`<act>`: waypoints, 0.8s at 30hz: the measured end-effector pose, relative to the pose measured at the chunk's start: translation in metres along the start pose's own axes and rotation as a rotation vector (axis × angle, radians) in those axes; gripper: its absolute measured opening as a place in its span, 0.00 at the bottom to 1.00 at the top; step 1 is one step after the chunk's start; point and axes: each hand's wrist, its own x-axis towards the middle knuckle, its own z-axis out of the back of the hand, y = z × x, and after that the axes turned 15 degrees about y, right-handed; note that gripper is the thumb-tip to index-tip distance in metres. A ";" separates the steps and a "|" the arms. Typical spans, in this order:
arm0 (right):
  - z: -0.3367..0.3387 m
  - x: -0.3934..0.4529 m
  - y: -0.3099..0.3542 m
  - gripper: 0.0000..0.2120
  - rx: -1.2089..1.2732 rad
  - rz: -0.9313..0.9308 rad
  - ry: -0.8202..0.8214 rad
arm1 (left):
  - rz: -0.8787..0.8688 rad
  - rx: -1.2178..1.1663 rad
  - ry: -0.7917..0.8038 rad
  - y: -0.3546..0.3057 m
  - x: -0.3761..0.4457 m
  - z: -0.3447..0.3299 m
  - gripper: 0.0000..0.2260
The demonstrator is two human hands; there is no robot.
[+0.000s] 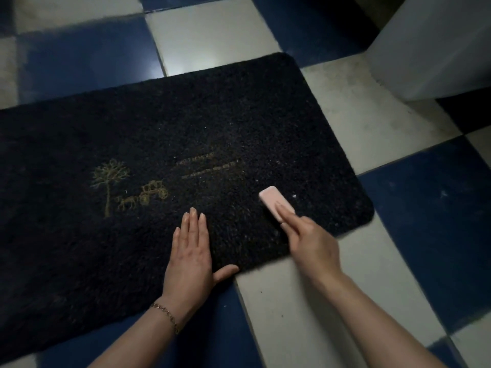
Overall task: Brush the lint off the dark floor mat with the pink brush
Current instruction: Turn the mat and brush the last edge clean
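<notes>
The dark floor mat [202,128] lies on a checkered floor, with a faint gold tree and carriage design on it. Pale lint specks dot its right part. My left hand [191,251] presses flat on the mat near its front edge, fingers straight, thumb out to the right. My right hand [310,243] grips the pink brush [273,201], forefinger stretched along its back. The brush head rests on the mat near the right front corner.
Blue and white floor tiles [372,134] surround the mat. A white wall corner or cabinet [435,46] rises at the upper right. A small white lint fleck [294,196] sits just right of the brush.
</notes>
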 end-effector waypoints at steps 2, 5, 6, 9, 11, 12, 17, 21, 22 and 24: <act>0.007 0.001 -0.006 0.19 -0.017 -0.010 0.003 | 0.001 -0.010 -0.001 -0.001 -0.001 0.000 0.54; 0.001 -0.005 0.005 0.19 0.020 0.009 -0.023 | -0.002 -0.032 -0.004 -0.001 -0.001 0.002 0.54; -0.004 -0.011 0.010 0.19 0.025 0.032 -0.051 | 0.000 -0.036 -0.007 -0.002 -0.001 0.004 0.54; -0.029 -0.041 0.033 0.19 -0.015 0.149 -0.069 | -0.031 -0.045 -0.007 -0.005 0.002 0.007 0.55; -0.048 -0.059 0.048 0.19 -0.018 0.231 -0.003 | -0.086 -0.033 0.001 -0.006 0.002 0.006 0.55; -0.053 -0.062 0.051 0.19 -0.024 0.249 0.030 | -0.096 -0.038 0.023 -0.006 0.001 0.005 0.55; -0.025 -0.024 0.017 0.18 -0.144 0.174 -0.002 | -0.056 0.010 0.044 -0.006 0.003 0.002 0.55; 0.011 -0.006 0.002 0.18 -0.111 0.095 0.079 | -0.041 -0.009 0.055 -0.010 0.001 0.009 0.56; 0.016 -0.004 0.003 0.19 -0.132 0.121 0.134 | -0.028 -0.018 0.057 -0.011 -0.001 0.011 0.56; 0.029 -0.002 0.004 0.20 -0.177 0.189 0.246 | -0.015 -0.035 0.085 -0.014 -0.003 0.017 0.56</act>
